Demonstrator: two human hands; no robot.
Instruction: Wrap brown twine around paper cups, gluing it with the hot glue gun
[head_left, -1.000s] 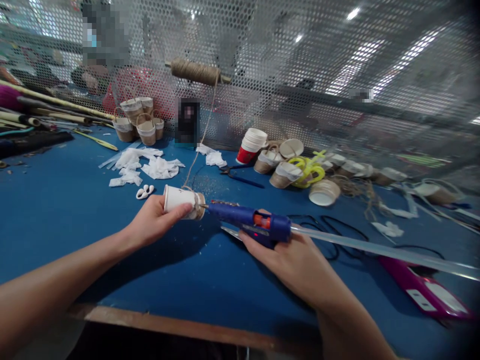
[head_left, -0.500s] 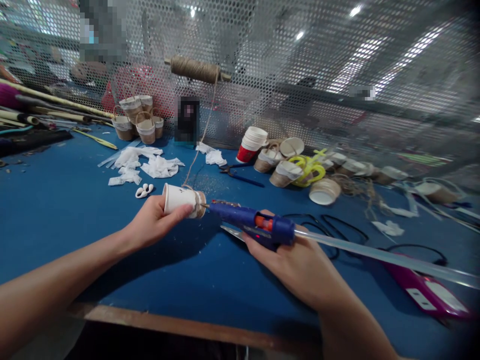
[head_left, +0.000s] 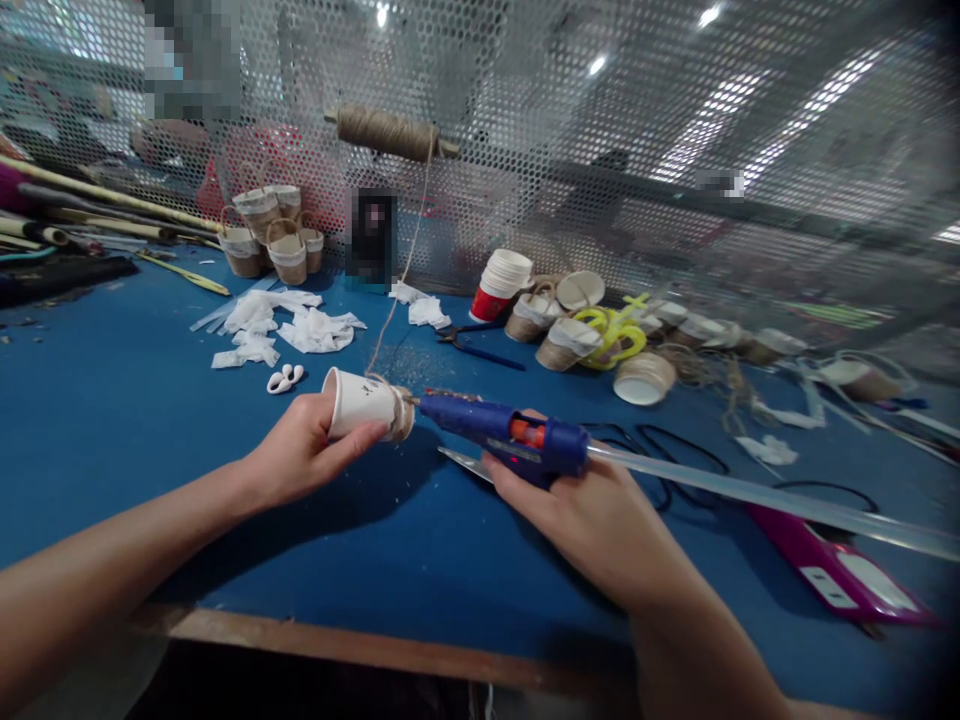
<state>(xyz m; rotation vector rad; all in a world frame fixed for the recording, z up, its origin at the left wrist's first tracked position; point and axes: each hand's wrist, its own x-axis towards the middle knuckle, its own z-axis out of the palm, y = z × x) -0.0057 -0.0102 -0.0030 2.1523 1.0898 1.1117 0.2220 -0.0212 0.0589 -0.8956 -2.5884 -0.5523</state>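
My left hand [head_left: 304,450] is closed around a white paper cup [head_left: 360,405] tipped on its side, its base pointing right. Brown twine [head_left: 400,410] is wound about the base end, and a strand of it runs up to a spool [head_left: 386,134]. In my right hand [head_left: 577,510] is a blue hot glue gun [head_left: 502,435] with a long clear glue stick [head_left: 720,485] out of its back. The gun's nozzle is at the twine on the cup; whether it touches I cannot tell. Under the gun a metal blade [head_left: 465,464] sticks out by my right fingers.
Twine-wrapped cups with handles [head_left: 287,258] stand at the back left. Beside white fabric scraps [head_left: 319,332] lie white-handled scissors [head_left: 285,378]. Blue pliers [head_left: 484,352], a stack of paper cups [head_left: 502,283] and yellow-handled scissors [head_left: 619,340] are further back. A magenta power strip [head_left: 832,570] lies at right.
The cup has turned slightly in my left hand, and the nozzle stays close to its twine. The whole view has shifted a little.
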